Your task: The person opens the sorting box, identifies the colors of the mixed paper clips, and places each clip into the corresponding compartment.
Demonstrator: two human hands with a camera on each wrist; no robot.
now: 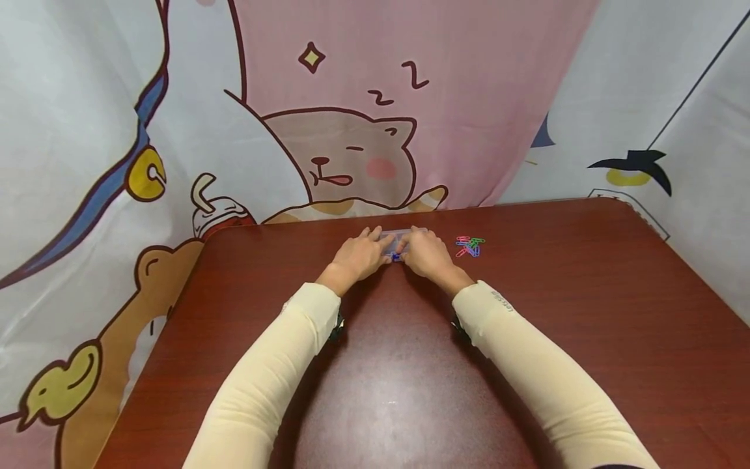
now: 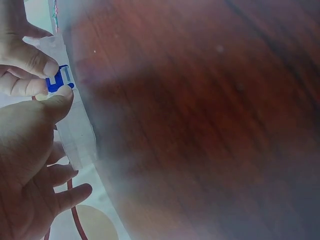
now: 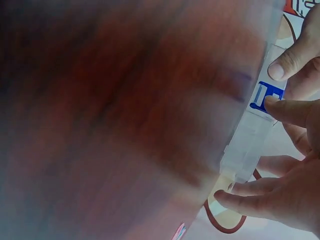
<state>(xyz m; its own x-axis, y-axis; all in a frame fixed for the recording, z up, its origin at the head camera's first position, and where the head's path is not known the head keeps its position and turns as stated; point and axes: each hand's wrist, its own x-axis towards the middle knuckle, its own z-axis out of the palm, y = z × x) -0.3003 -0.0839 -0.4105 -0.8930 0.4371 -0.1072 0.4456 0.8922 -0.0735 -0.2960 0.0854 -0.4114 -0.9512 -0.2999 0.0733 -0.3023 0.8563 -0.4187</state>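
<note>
A clear plastic box [image 1: 396, 240] with a blue latch [image 3: 266, 96] on its front stands on the table between both hands. My left hand [image 1: 359, 255] holds the box's left end, its thumb [image 2: 62, 97] beside the latch and its other fingers behind the box. At the other end, my right hand [image 1: 429, 253] holds the box in the same way, with its thumb [image 3: 275, 106] on the edge of the latch. The box lid looks closed in the wrist views. What is inside cannot be made out.
Several coloured paper clips [image 1: 471, 245], red, green and blue, lie in a loose pile to the right of my right hand. The brown wooden table [image 1: 387, 365] ends at a printed cloth backdrop [image 1: 469, 98] just beyond the box.
</note>
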